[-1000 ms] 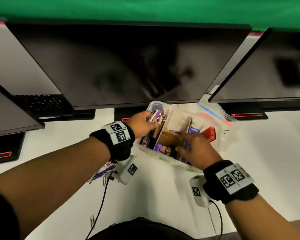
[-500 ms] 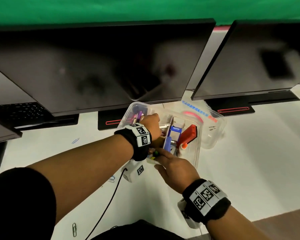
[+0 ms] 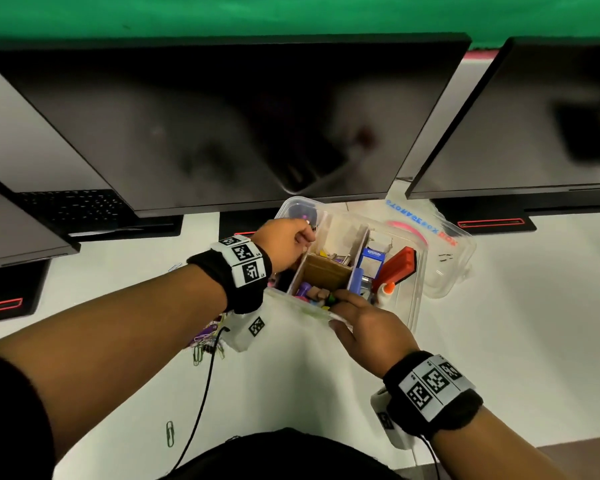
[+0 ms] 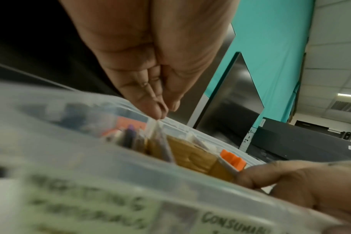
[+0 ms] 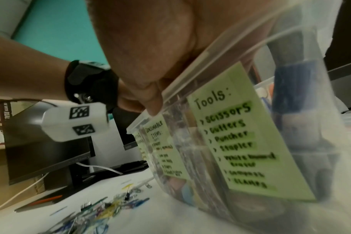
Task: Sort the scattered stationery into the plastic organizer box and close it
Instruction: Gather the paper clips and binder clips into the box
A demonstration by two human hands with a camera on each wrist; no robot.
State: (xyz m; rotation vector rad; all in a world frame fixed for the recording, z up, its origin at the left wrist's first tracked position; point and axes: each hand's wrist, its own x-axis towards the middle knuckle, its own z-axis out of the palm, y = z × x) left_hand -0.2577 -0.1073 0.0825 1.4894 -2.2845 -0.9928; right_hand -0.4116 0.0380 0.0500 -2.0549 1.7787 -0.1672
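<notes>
Looking down from the head view, the clear plastic organizer box (image 3: 414,292) sits open on the white worktop (image 3: 499,341) in front of the middle monitor (image 3: 222,126), its lid (image 3: 454,258) lying just beside it on the right. The left hand (image 3: 284,242) hovers over the box's left compartment with fingers curled together; the right hand (image 3: 368,327) grips the box's near rim. Inside are a red stapler (image 3: 397,268), a glue bottle (image 3: 385,292) and a blue box (image 3: 369,259). A heap of paper clips (image 3: 205,341) lies on the worktop under the left wrist, and a single clip (image 3: 169,433) lies nearer the person.

The left wrist view shows the left hand's fingertips (image 4: 156,109) pinched together above a cardboard divider (image 4: 192,155); whether they hold anything I cannot tell.

The right wrist view shows the right thumb (image 5: 150,101) hooked over the box rim, beside green labels, one headed "Tools" (image 5: 240,134). Loose coloured clips (image 5: 102,210) are scattered on the worktop.
</notes>
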